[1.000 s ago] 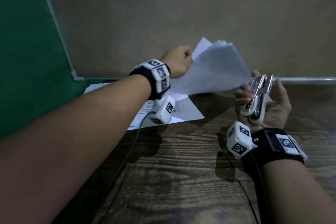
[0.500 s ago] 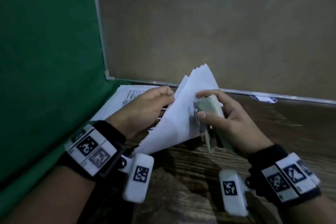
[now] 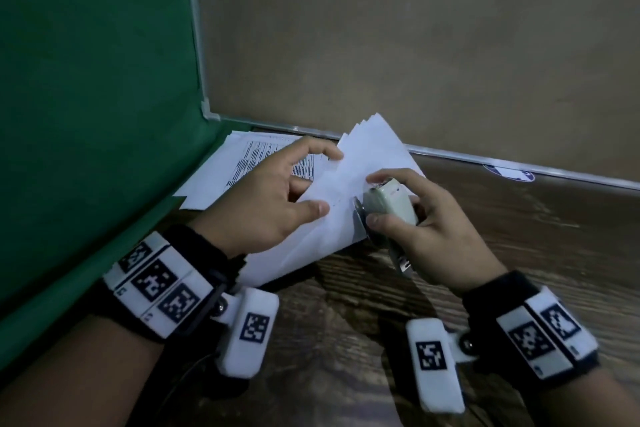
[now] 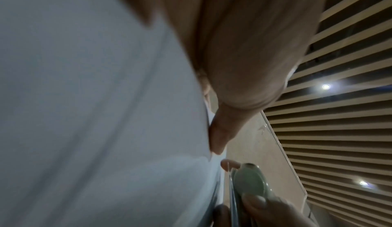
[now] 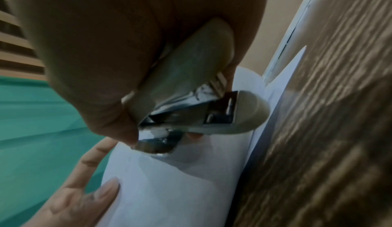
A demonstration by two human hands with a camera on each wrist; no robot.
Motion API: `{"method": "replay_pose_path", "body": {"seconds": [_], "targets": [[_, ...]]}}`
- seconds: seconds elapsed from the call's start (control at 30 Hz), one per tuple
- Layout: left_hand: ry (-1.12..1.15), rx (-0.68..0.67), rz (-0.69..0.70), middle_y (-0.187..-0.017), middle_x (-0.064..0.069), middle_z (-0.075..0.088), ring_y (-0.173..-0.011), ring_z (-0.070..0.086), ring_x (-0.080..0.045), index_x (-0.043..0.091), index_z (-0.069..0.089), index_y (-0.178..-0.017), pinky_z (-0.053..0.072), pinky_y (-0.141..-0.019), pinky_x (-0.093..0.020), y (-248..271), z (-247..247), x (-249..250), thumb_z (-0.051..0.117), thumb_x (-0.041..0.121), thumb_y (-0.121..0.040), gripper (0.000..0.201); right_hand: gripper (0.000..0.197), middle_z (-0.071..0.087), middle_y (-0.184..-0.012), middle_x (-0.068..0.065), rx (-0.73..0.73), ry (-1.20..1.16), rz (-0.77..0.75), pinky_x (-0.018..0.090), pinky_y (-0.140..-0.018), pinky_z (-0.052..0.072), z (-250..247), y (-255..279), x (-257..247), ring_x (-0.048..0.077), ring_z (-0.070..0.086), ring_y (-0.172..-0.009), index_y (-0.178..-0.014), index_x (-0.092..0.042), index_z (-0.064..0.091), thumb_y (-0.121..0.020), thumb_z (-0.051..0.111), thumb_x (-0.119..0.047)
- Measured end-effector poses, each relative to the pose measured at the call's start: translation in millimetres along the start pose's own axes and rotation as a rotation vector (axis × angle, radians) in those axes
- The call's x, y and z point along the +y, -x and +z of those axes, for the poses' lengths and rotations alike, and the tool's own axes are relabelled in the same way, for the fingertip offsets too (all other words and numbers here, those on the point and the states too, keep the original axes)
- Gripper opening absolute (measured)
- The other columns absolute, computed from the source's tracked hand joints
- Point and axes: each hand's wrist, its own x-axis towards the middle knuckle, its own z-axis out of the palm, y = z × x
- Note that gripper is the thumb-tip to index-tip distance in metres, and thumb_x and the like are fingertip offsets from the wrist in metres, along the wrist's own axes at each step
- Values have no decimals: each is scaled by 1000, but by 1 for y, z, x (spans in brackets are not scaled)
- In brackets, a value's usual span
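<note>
Though unclear overhead, stapler [image 5: 186, 66] base (right wrist) touches sheets [image 5: 169, 188].

The head camera sits up high and looks forward and down at the wooden table [image 3: 519, 253], far enough to see both arms, the left hand [image 3: 270, 198] at 9 o'clock and the right hand [image 3: 426, 229] at 4 o'clock. The left wrist camera is very near, under the left hand, and looks up: the white sheets [image 4: 84, 113] fill 9 o'clock, the slatted ceiling [image 4: 339, 130] 3 o'clock. The right wrist camera is just as near and looks along the right hand at the stapler [image 5: 191, 99], table at 3 o'clock. All three see the sheets and the stapler.
</note>
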Motion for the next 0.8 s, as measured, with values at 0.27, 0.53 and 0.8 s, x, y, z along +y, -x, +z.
{"method": "replay_pose_path", "body": {"seconds": [0.27, 0.53, 0.8], "targets": [[-4, 4, 60, -74, -40, 54, -61, 45, -37, 33, 67, -123, 42, -70, -40, -2, 0, -3, 75, 21, -84, 41, 35, 72, -88, -12, 26, 345, -204, 23, -69, 53, 1, 7, -14, 11, 68, -76, -124, -31, 68, -91, 76, -36], [-13, 82, 78, -90, -49, 57, -79, 54, -34, 34, 69, -123, 52, -81, -66, -7, 1, -11, 77, 35, -78, 45, 45, 74, -97, -20, 32, 436, -238, 21, -76, 55, 0, 8, -14, 2, 70, -83, -132, -30, 68, -88, 78, -32], [-29, 67, 70, -98, -37, 71, -93, 63, -63, 33, 70, -121, 49, -89, -76, -4, 5, -8, 76, 19, -83, 41, 41, 71, -85, -22, 54, 430, -231, 10, -69, 43, 0, 8, -14, -4, 66, -75, -130, -28, 68, -91, 75, -36]]}}
